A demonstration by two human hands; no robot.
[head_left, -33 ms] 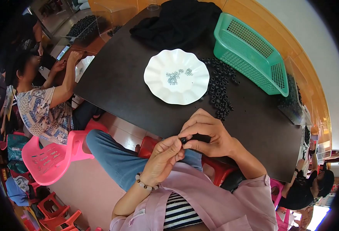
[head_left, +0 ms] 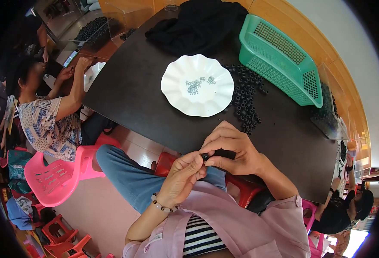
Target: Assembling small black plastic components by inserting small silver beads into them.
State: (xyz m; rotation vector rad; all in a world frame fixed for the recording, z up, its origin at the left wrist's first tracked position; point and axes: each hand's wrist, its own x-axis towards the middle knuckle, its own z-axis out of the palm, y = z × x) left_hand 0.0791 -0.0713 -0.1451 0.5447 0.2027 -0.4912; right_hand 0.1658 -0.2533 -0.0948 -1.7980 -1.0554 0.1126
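Both my hands meet in front of the table's near edge around one small black ring-shaped part (head_left: pixel 205 157). My left hand (head_left: pixel 183 174) pinches it from the left, with a beaded bracelet (head_left: pixel 163 208) at the wrist. From the right, my right hand (head_left: pixel 234 150) holds the same part between thumb and fingertips. Beyond them stands a white plate with a wavy rim (head_left: pixel 174 101), with many tiny clear pieces (head_left: pixel 193 87) gathered on its middle. Beside the plate lies a loose spread of black ring-shaped parts (head_left: pixel 246 101).
A green perforated basket (head_left: pixel 279 79) stands at the far right of the dark table (head_left: pixel 133 99). Black cloth (head_left: pixel 198 26) lies at the back. One person (head_left: pixel 54 116) sits at the left by a pink chair (head_left: pixel 54 182), another (head_left: pixel 344 210) at the right. A clear bin (head_left: pixel 331 112) holds black parts.
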